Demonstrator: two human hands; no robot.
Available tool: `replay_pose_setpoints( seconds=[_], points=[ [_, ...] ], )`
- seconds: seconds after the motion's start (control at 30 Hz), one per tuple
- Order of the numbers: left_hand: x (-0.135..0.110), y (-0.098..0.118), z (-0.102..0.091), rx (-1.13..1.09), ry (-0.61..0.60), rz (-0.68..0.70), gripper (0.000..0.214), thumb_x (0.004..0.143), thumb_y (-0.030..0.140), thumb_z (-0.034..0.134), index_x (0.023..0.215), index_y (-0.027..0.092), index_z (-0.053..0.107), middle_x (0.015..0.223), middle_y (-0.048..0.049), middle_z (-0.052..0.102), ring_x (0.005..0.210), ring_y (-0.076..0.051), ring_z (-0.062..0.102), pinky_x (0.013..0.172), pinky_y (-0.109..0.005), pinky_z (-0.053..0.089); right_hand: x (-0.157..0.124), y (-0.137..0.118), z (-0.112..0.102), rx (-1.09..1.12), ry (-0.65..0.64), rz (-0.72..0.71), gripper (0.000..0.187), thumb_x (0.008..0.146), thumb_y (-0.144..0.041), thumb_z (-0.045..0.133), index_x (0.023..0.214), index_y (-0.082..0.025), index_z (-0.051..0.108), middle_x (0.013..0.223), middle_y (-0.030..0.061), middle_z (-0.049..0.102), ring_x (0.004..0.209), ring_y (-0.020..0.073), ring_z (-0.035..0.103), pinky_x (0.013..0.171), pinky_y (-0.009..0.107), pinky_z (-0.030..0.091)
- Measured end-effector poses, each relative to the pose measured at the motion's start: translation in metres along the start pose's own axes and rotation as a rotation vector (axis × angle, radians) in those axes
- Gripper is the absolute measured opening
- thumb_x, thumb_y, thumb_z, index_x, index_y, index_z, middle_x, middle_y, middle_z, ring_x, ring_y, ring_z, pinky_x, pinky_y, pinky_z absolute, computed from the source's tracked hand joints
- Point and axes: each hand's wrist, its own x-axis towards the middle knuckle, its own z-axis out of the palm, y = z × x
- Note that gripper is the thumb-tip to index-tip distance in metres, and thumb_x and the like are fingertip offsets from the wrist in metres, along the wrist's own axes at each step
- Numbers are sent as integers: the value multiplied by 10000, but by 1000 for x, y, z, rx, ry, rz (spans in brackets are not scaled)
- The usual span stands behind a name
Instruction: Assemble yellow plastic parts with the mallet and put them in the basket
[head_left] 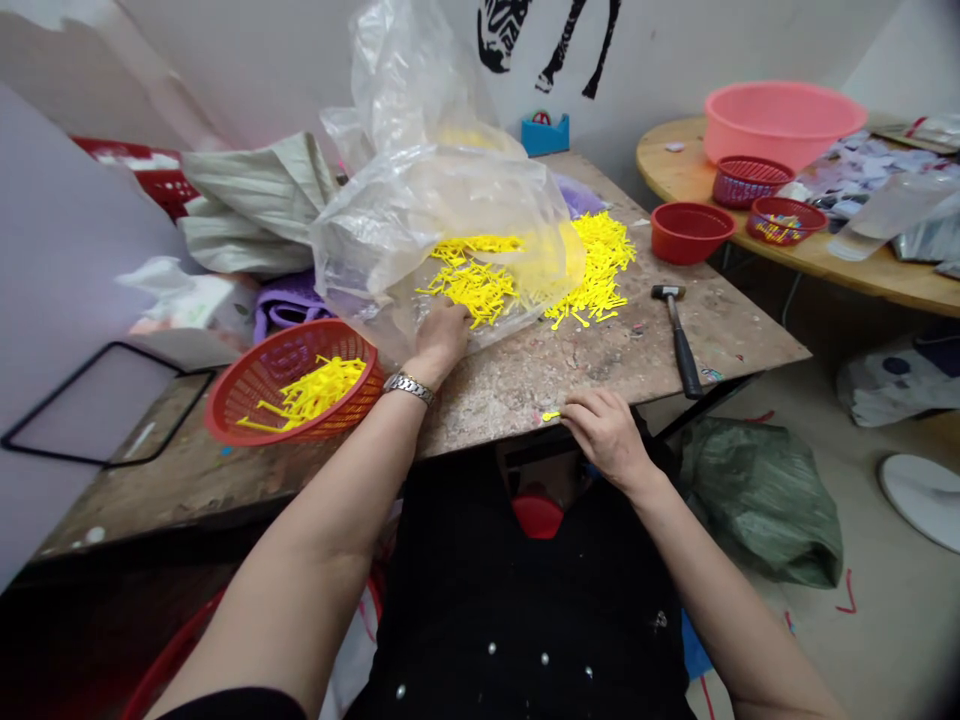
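Note:
My left hand, with a metal watch on the wrist, reaches into the mouth of a clear plastic bag. Its curled fingers touch a heap of small yellow plastic pieces; the fingertips are hidden, so what they grip does not show. Near the table's front edge, my right hand is closed, pinching one yellow plastic piece with a round end. A second heap of yellow pieces lies to the right, partly under the bag. More of them lie in an orange-red basket on the left.
A hammer and a red bowl are on the table's right side. At the back stands a blue tape dispenser. A round wooden table holds a pink basin and small baskets. A black wire frame stands far left.

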Motion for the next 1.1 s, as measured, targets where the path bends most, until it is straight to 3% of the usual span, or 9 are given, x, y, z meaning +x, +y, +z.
replay_pose_setpoints(
  seconds=[0.13, 0.27, 0.4, 0.57, 0.67, 0.8, 0.93, 1.0, 1.1],
  points=[
    [7, -6, -1, -258, 129, -34, 215, 855, 255, 517, 873, 156, 708, 960, -104, 712, 943, -234, 628, 839, -312, 473, -7, -1, 4, 4, 78, -9, 189, 1003, -296, 544, 1011, -220, 718, 1079, 76, 744, 1005, 240, 602, 898, 379, 419],
    [5, -5, 0, -686, 191, -171, 138, 815, 268, 533, 769, 176, 625, 607, 3, 587, 603, -157, 588, 567, -235, 428, -9, -2, 9, 66, 101, 46, 175, 999, -281, 555, 949, -238, 717, 1049, 54, 758, 990, 226, 617, 896, 374, 413],
    [-5, 2, -7, -1078, 198, -218, 90, 816, 257, 548, 773, 180, 562, 639, 25, 599, 468, -93, 538, 424, -180, 355, -10, -2, 8, 180, 133, 92, 169, 994, -269, 551, 930, -231, 703, 1006, 61, 756, 964, 228, 633, 878, 384, 436],
    [-22, 16, -25, -1455, 94, -324, 89, 834, 207, 601, 812, 169, 524, 673, 16, 645, 425, -54, 528, 402, -141, 357, -6, -7, 2, 408, 232, 241, 179, 986, -299, 538, 904, -229, 680, 896, 69, 723, 860, 225, 647, 810, 383, 492],
    [-38, 26, -32, -1573, -24, -309, 145, 818, 204, 669, 830, 167, 529, 660, 13, 648, 442, -62, 551, 417, -140, 391, -2, -12, -4, 543, 300, 397, 159, 957, -334, 575, 884, -236, 677, 862, 44, 714, 822, 211, 655, 793, 360, 504],
    [-56, 36, -29, -1610, -135, -251, 197, 770, 212, 730, 863, 160, 564, 703, -7, 668, 498, -72, 585, 444, -141, 423, 5, -19, -9, 727, 328, 559, 152, 924, -351, 599, 887, -227, 678, 805, 14, 699, 750, 175, 640, 735, 307, 490],
    [-57, 35, -17, -1508, 24, -272, 157, 765, 191, 676, 867, 170, 559, 704, 19, 625, 524, -77, 580, 484, -158, 450, 7, -21, -7, 857, 299, 630, 158, 897, -364, 617, 889, -217, 675, 791, 10, 695, 728, 162, 626, 706, 287, 479],
    [-55, 30, -13, -1286, 148, -253, 113, 784, 175, 620, 882, 179, 564, 743, 13, 620, 566, -98, 590, 521, -191, 481, 6, -20, -6, 856, 284, 635, 173, 890, -381, 622, 875, -216, 672, 789, 9, 692, 723, 160, 616, 703, 285, 472],
    [-56, 22, -10, -826, 268, -112, 89, 808, 146, 570, 881, 182, 605, 897, -46, 666, 814, -170, 647, 693, -261, 540, 3, -18, -4, 820, 278, 624, 186, 895, -389, 612, 852, -215, 662, 761, -2, 663, 707, 153, 592, 691, 278, 451]
  ],
)
